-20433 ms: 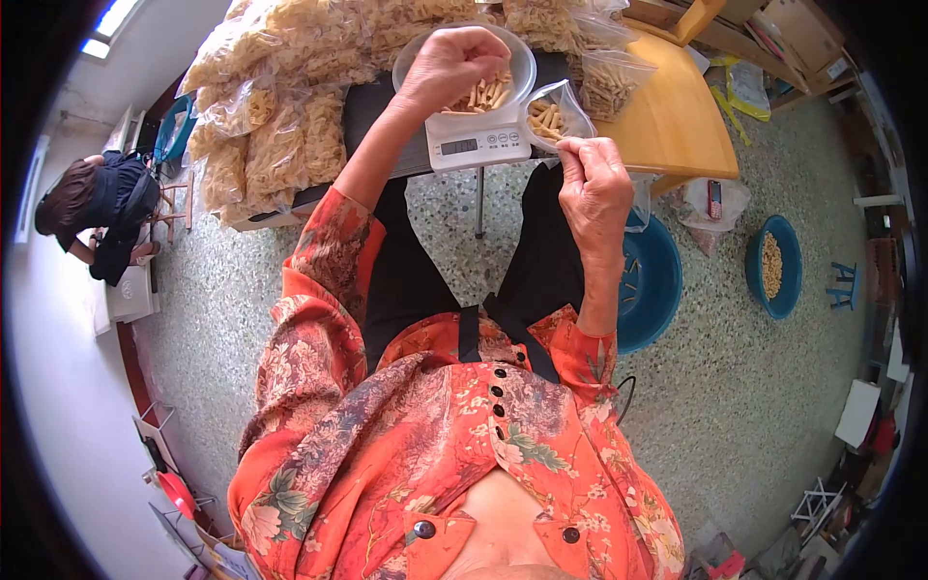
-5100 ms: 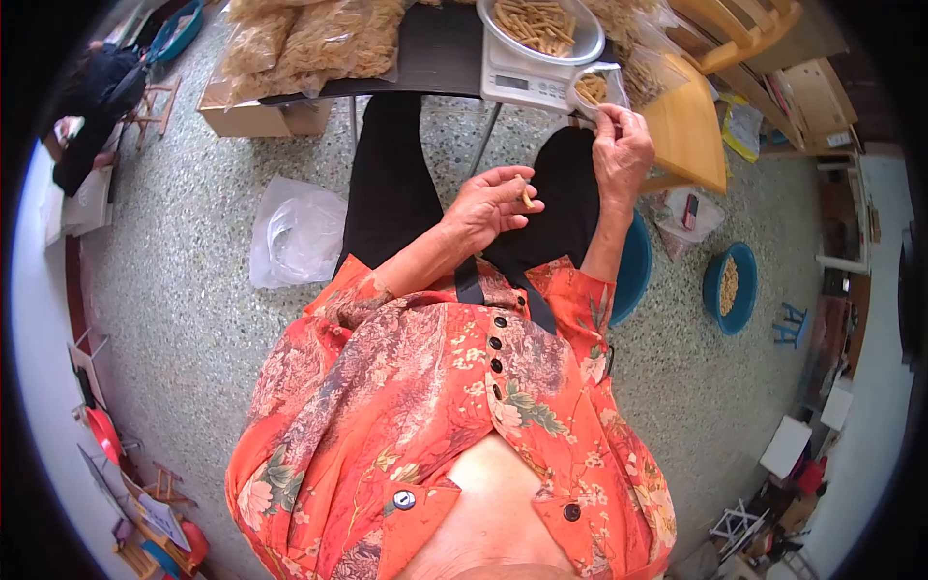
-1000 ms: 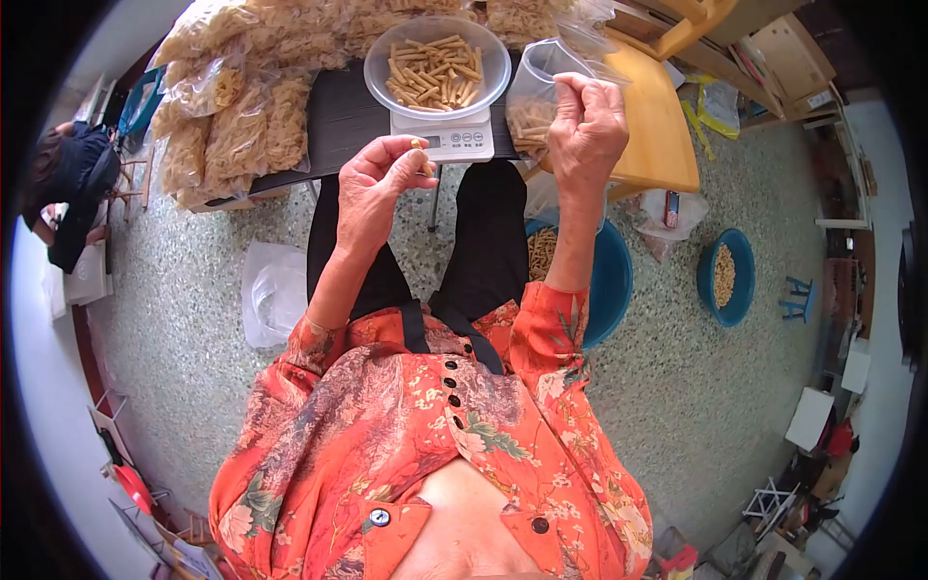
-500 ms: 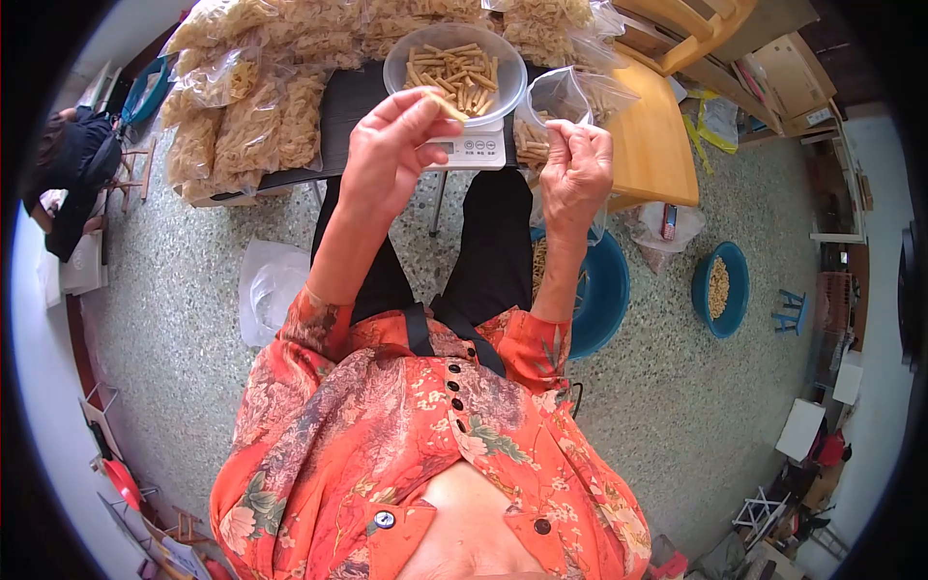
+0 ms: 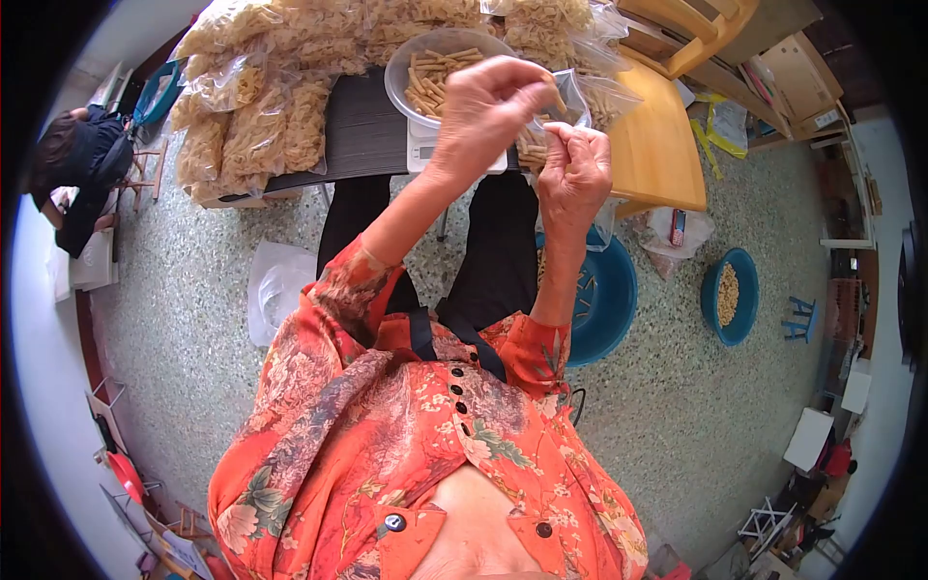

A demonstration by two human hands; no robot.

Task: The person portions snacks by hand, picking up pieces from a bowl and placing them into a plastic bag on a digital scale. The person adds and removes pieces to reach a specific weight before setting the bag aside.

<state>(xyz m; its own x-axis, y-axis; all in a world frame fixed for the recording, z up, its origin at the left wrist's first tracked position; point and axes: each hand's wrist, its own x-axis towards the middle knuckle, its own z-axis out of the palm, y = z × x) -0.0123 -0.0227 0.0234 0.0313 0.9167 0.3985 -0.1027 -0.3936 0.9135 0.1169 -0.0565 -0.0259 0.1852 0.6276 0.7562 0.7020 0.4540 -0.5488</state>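
My left hand [image 5: 493,111] is closed, with a tan stick-shaped snack [image 5: 559,94] pinched at its fingertips, right over the mouth of a clear plastic bag [image 5: 574,94]. Pinched on that bag's near edge is my right hand [image 5: 575,166]. More sticks show inside the bag below, partly hidden by my hands. To the left stands a clear round bowl [image 5: 393,79] holding many sticks [image 5: 430,87]. It rests on a white kitchen scale [image 5: 420,153], whose display side is mostly covered by my left forearm.
Filled bags of flat, tan pieces [image 5: 253,126] are piled on the dark table [image 5: 362,121]. A wooden chair [image 5: 662,145] stands at right. On the floor are a blue basin [image 5: 614,300], a smaller basin [image 5: 732,295] and a white plastic bag [image 5: 275,290]. Another person [image 5: 87,159] is at far left.
My left hand has moved right, carrying the stick from above the bowl to the bag's mouth. My right hand keeps its place on the bag.
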